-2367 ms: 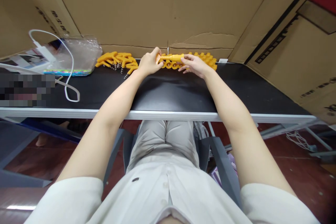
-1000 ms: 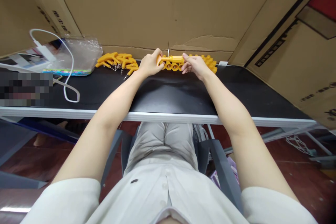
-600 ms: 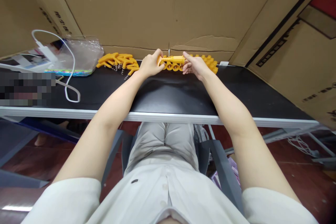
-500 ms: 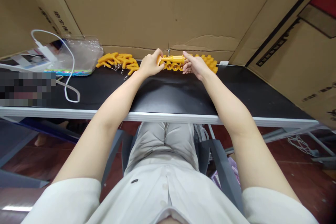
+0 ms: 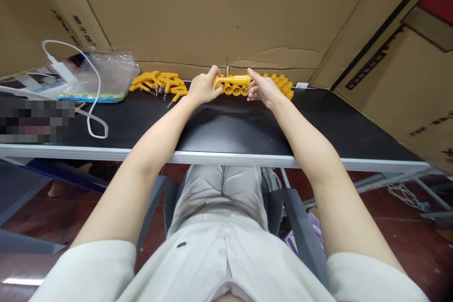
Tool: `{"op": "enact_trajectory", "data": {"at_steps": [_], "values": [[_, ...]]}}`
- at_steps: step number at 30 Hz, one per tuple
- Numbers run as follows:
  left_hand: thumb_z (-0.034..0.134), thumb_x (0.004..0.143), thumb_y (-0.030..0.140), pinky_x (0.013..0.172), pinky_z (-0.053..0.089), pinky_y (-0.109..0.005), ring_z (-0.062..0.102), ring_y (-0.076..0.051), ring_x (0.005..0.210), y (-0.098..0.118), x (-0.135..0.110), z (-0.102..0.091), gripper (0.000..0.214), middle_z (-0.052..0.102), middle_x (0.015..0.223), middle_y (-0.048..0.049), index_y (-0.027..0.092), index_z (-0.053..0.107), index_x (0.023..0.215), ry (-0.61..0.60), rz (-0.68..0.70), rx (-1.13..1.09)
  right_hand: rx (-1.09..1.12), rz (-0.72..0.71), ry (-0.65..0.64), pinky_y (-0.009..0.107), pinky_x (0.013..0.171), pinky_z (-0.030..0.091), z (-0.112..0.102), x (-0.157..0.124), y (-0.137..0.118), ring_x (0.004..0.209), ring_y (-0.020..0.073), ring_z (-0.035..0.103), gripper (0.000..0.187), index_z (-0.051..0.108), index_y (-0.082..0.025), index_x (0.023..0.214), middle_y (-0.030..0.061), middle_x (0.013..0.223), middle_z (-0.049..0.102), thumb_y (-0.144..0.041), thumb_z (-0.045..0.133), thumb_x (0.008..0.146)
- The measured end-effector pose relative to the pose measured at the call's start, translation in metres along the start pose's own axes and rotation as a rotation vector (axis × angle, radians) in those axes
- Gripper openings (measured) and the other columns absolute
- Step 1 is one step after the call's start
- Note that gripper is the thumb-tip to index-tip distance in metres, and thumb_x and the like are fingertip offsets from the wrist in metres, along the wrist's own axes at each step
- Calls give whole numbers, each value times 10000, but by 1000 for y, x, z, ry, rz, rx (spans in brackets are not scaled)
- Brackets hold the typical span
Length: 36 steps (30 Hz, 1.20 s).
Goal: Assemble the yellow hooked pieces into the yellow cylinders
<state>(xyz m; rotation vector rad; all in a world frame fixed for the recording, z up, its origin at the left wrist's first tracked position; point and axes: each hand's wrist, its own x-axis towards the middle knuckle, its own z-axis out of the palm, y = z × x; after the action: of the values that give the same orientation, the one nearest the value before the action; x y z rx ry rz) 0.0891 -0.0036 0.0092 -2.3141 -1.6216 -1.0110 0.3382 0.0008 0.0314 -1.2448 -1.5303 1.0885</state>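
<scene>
My left hand [image 5: 202, 88] and my right hand [image 5: 264, 88] are both closed on the ends of a yellow plastic piece [image 5: 233, 79], held level just above the black table [image 5: 226, 125] at its far edge. A thin metal pin [image 5: 227, 70] sticks up from the middle of the piece. Beneath and behind it lies a row of yellow ring-shaped parts [image 5: 236, 89] that runs on to the right [image 5: 283, 83]. Left of my left hand is a pile of yellow T-shaped handles with metal screws [image 5: 159, 82].
A clear plastic bag [image 5: 106, 73] and a white charger with its cable [image 5: 90, 118] lie at the table's far left. Cardboard sheets [image 5: 226, 14] wall in the back and right side. My lap and a grey chair [image 5: 293, 226] are below the table's front edge.
My right hand has slid a little leftward along the yellow piece and closed tighter on its end. My left hand has kept its grip in the same place.
</scene>
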Motion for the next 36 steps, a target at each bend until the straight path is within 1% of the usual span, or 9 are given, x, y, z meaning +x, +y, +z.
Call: {"op": "enact_trajectory", "data": {"at_steps": [4, 9, 13, 20, 25, 27, 30, 33, 36], "values": [[658, 924, 376, 929, 567, -440, 746, -384, 1024, 4, -1, -2, 562, 781, 989, -91, 263, 630, 1473, -15, 1, 44, 34, 53, 51, 343, 618, 667, 5, -3, -4, 543, 179, 674, 774, 787, -209, 1034, 38, 618, 689, -955, 605, 939], [626, 932, 368, 933, 572, -455, 748, -389, 1031, 9, -3, -6, 563, 792, 1024, -105, 260, 630, 1485, -40, -8, 90, 53, 65, 22, 296, 536, 598, 5, -3, -4, 484, 153, 611, 737, 749, -223, 886, 17, 545, 629, -954, 654, 908], [612, 930, 366, 946, 573, -468, 746, -401, 1046, 12, -3, -8, 561, 794, 1043, -116, 250, 640, 1478, -51, -25, 104, 37, 74, 19, 308, 561, 609, 3, -1, -3, 496, 165, 624, 747, 753, -227, 883, 26, 545, 639, -965, 637, 909], [606, 937, 375, 954, 574, -456, 747, -388, 1040, 12, -4, -9, 566, 799, 1051, -106, 258, 635, 1489, -51, -27, 121, 44, 31, -35, 312, 553, 590, -1, 8, 6, 477, 153, 584, 768, 724, -236, 858, 29, 553, 628, -996, 619, 889], [600, 937, 369, 956, 572, -454, 746, -392, 1063, 13, -3, -10, 599, 791, 1038, -100, 267, 607, 1527, -48, -46, 108, 58, 48, -90, 306, 576, 602, -5, 2, 0, 543, 171, 668, 775, 720, -226, 962, 56, 680, 718, -989, 587, 914], [595, 935, 368, 958, 571, -460, 745, -401, 1081, 14, -4, -13, 597, 789, 1057, -111, 259, 608, 1522, -59, -66, 112, 81, 9, -122, 281, 587, 599, -6, -2, -4, 619, 174, 730, 710, 713, -225, 1036, 68, 829, 789, -923, 684, 916], [599, 921, 358, 975, 568, -466, 741, -406, 1104, 14, -4, -15, 615, 785, 1068, -113, 262, 598, 1529, -73, -79, 106, 114, -102, -129, 253, 666, 616, -6, -6, -5, 767, 169, 801, 564, 702, -226, 1149, 60, 1042, 828, -693, 896, 898], [608, 906, 351, 980, 567, -469, 738, -405, 1106, 12, -4, -15, 633, 781, 1056, -108, 269, 593, 1533, -74, -74, 100, 111, -135, -106, 265, 728, 635, -5, -5, -3, 826, 172, 821, 478, 706, -223, 1154, 44, 1062, 824, -533, 956, 890], [602, 910, 364, 962, 570, -465, 737, -404, 1088, 10, -3, -13, 602, 782, 1060, -116, 261, 614, 1503, -64, -68, 105, 99, -128, -87, 282, 744, 649, -5, -3, -1, 824, 180, 819, 434, 717, -207, 1128, 59, 1035, 826, -515, 935, 915]]}}
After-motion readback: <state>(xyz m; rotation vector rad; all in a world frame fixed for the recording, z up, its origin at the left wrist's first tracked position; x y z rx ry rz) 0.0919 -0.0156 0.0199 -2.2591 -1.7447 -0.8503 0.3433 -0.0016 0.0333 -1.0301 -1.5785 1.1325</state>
